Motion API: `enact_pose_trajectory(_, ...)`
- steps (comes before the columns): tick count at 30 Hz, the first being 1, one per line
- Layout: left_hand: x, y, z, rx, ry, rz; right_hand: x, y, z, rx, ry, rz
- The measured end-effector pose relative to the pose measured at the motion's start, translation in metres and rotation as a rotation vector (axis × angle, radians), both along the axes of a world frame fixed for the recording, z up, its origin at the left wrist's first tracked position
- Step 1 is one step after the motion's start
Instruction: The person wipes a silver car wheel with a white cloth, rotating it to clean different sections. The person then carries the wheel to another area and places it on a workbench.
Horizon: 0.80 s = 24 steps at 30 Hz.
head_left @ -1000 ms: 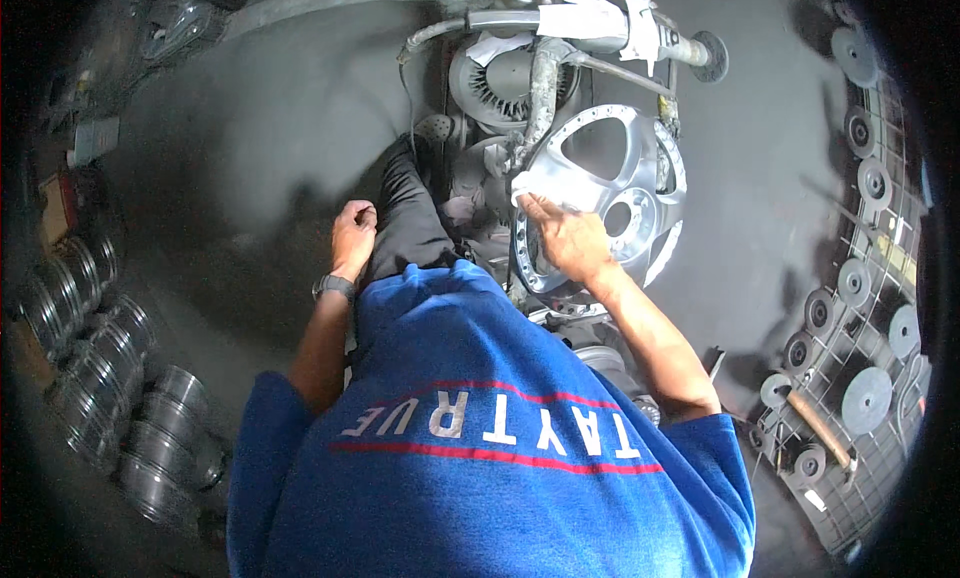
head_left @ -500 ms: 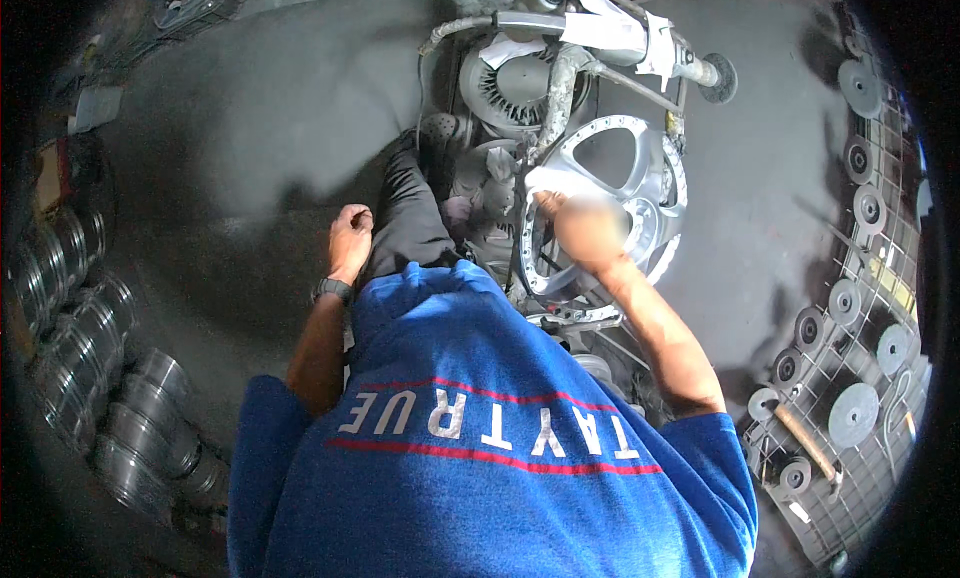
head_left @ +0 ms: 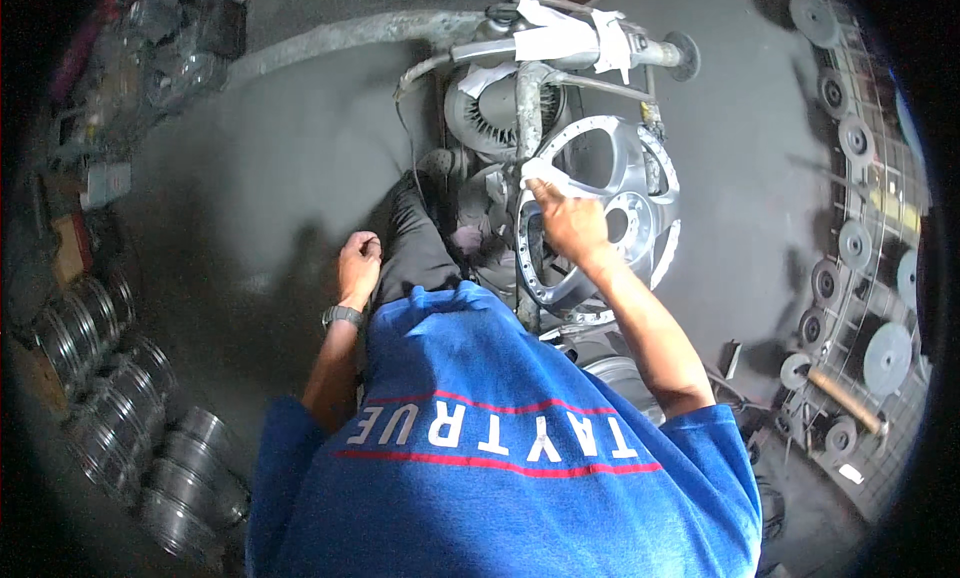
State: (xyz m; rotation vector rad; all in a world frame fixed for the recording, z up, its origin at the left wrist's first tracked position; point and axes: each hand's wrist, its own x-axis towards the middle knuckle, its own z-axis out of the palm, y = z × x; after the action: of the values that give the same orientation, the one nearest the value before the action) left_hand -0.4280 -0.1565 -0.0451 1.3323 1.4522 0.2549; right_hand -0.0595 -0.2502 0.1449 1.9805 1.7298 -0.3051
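A silver spoked alloy wheel face (head_left: 635, 193) with a ring of holes around its rim rests on a stand in front of me, to the right. My right hand (head_left: 575, 223) reaches over it, fingers closed on a white cloth (head_left: 540, 174). The cloth lies against a spoke near the wheel's left rim. Beside my left thigh hangs my left hand (head_left: 358, 263), its fingers curled in and no object visible in them. A watch (head_left: 343, 316) is on that wrist.
A metal frame wrapped with white paper (head_left: 555, 43) stands beyond the wheel, with a dark finned wheel (head_left: 490, 108) behind its post. Stacked rims (head_left: 185, 478) line the left. Grey discs (head_left: 887, 358) and a wooden-handled hammer (head_left: 845, 400) hang on a wire rack at right.
The view has shifted, so the stand sits farther left and the rims at left show more. My right hand stays at the wheel with the cloth; my left hand still hangs by my thigh.
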Motion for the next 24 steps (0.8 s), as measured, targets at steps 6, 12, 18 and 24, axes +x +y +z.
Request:
enact_pose_trajectory(6, 0.062, 0.054, 0.045, 0.100, -0.158, -0.072, -0.062, -0.054, 0.007, 0.053, 0.321, -0.122)
enact_pose_trajectory(12, 0.153, 0.065, 0.198, -0.250, -0.602, -0.463, -0.072, -0.079, 0.050, 0.566, 2.145, -1.274)
enact_pose_trajectory(18, 0.231, 0.016, 0.240, -1.055, -0.908, -0.898, -0.101, -0.090, 0.069, 1.311, 2.847, -0.911)
enact_pose_trajectory(24, 0.248, -0.021, 0.282, -0.569, -0.666, -1.263, -0.143, -0.160, 0.072, 1.603, 2.021, -1.313)
